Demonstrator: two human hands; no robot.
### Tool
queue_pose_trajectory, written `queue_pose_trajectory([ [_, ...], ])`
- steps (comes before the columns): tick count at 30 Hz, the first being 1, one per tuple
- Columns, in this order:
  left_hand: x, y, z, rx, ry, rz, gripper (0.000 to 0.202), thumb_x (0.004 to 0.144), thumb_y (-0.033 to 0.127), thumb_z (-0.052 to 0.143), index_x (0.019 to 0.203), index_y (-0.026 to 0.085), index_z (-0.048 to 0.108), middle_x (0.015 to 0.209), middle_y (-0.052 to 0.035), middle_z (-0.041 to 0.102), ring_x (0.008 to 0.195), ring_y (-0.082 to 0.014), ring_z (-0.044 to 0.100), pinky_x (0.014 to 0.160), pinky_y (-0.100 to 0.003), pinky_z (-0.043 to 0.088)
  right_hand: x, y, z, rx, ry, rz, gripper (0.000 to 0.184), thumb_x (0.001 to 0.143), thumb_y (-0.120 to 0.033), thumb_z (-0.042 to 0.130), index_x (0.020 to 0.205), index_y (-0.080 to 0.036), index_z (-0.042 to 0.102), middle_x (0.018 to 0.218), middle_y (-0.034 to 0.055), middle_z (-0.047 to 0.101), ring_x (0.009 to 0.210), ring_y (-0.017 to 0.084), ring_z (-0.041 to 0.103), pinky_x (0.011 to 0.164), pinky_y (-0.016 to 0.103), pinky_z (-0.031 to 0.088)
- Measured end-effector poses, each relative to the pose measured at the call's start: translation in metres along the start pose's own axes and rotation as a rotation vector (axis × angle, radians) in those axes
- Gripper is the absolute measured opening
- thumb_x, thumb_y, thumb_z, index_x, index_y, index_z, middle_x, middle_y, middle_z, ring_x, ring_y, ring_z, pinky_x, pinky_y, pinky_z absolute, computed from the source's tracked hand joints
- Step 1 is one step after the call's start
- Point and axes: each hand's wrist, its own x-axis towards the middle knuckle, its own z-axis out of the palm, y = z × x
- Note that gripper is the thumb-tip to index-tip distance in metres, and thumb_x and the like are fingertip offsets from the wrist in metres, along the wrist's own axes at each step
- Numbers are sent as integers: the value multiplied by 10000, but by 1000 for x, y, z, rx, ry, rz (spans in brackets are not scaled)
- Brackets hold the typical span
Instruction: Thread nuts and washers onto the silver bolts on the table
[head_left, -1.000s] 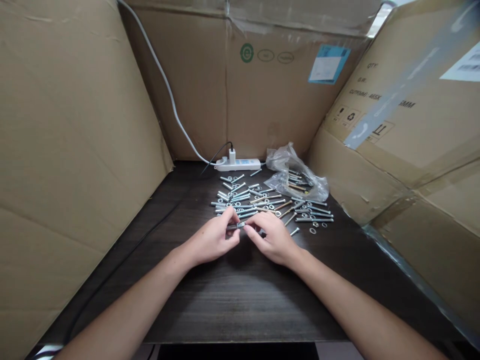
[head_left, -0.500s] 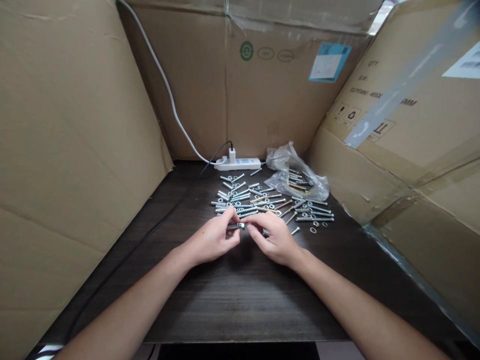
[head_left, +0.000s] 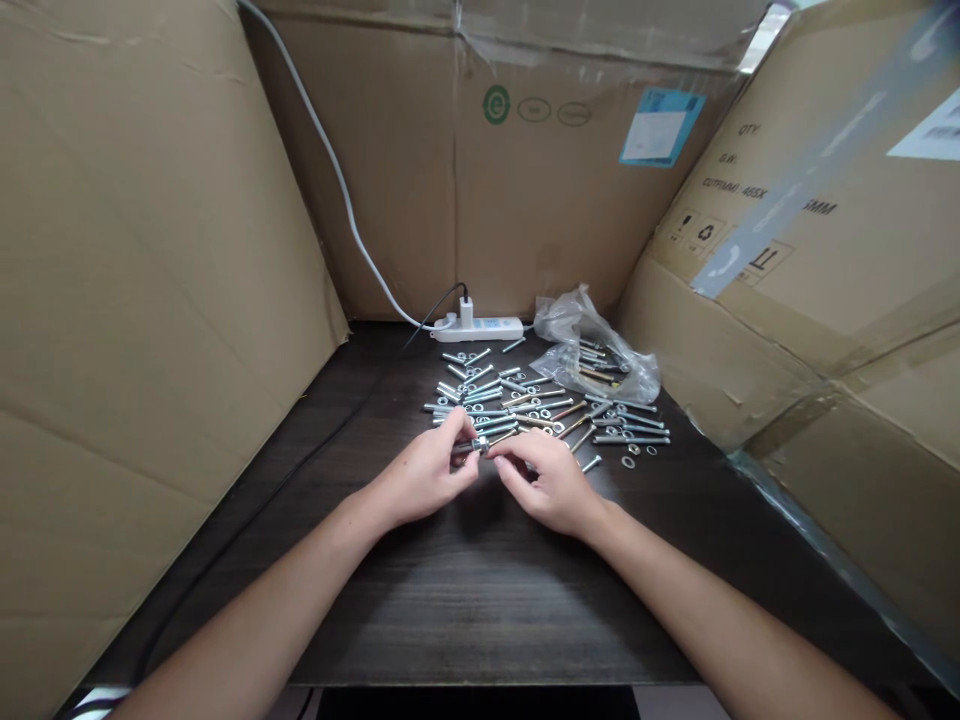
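Above the table (head_left: 480,600), left fingers (head_left: 459,428) pinch a bolt (head_left: 481,444); right fingers (head_left: 514,482) (narrowly parted) have dropped beside its end.

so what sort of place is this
It looks like a makeshift workstation, though the wider room is hidden: a dark table walled in by cardboard, with loose bolts spread over it and a power strip at the back.

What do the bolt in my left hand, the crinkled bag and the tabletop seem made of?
Bolt: probably steel, perhaps zinc-plated; silvery shine.
Bag: clear plastic film; see-through, with glossy creases.
Tabletop: dark wood or wood-look laminate; streaky grain shows.
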Motion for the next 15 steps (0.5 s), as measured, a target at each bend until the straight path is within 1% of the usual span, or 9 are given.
queue_pose_trajectory([
  [2, 0, -1, 0, 14, -8, 1, 109, 811, 212, 474, 905, 199, 421, 782, 17, 540, 655, -120, 519, 612, -246, 409, 0, -2, -1, 20, -8, -30, 157, 838, -173, 494, 885, -198, 642, 809, 22, 691, 649, 140, 584, 691, 296, 437],
  [4, -1, 0, 0, 16, -39, 5, 110, 805, 198, 475, 902, 202, 422, 774, 24, 541, 645, -116, 517, 602, -239, 405, 0, -3, -2, 30, -3, -47, 176, 834, -162, 490, 925, -202, 635, 809, 17, 685, 634, 134, 569, 683, 291, 436],
  [6, -1, 1, 1, 7, -66, 12, 109, 807, 191, 472, 905, 204, 427, 781, 23, 552, 657, -119, 528, 610, -240, 407, 0, -3, -3, 33, 6, -38, 194, 833, -163, 490, 967, -202, 625, 795, 15, 674, 617, 130, 558, 677, 287, 436],
  [9, -2, 3, 1, -2, -58, 17, 109, 818, 207, 473, 920, 202, 435, 803, 12, 566, 685, -128, 543, 631, -246, 415, 1, 0, -3, 24, 12, -6, 214, 835, -173, 493, 1009, -205, 611, 796, 14, 665, 630, 132, 569, 692, 288, 437],
  [12, -2, 2, 1, 9, -36, 10, 110, 822, 226, 479, 921, 201, 438, 800, 8, 560, 685, -131, 543, 629, -247, 418, 1, 2, -1, -6, 7, 23, 207, 827, -180, 505, 1004, -204, 610, 768, 11, 657, 648, 141, 583, 697, 291, 435],
  [15, -1, 1, 1, 14, -25, 13, 113, 819, 220, 480, 922, 201, 436, 810, 8, 559, 691, -130, 546, 636, -245, 423, 0, 3, 0, -38, 12, 39, 165, 811, -188, 529, 950, -193, 617, 729, 9, 646, 638, 143, 581, 677, 287, 433],
])
